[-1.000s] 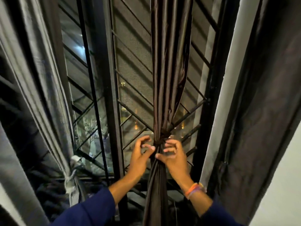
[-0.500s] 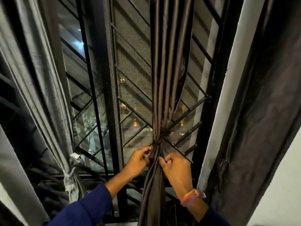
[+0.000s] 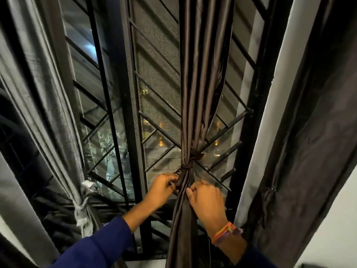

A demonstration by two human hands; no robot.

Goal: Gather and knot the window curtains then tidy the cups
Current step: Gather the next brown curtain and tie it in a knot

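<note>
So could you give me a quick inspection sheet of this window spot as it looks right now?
Surface: nothing seen; no table or cups in view.
Job's things: brown curtain gathered, tied at a knot; grey curtain at left already tied; dark curtain at right hangs loose.
Clutter: nothing seen.
Grips: left hand and right hand both hold the brown curtain just below the knot.
Cables: nothing seen.
Surroundings: black window grille, mesh screen, night lights outside, white wall.
</note>
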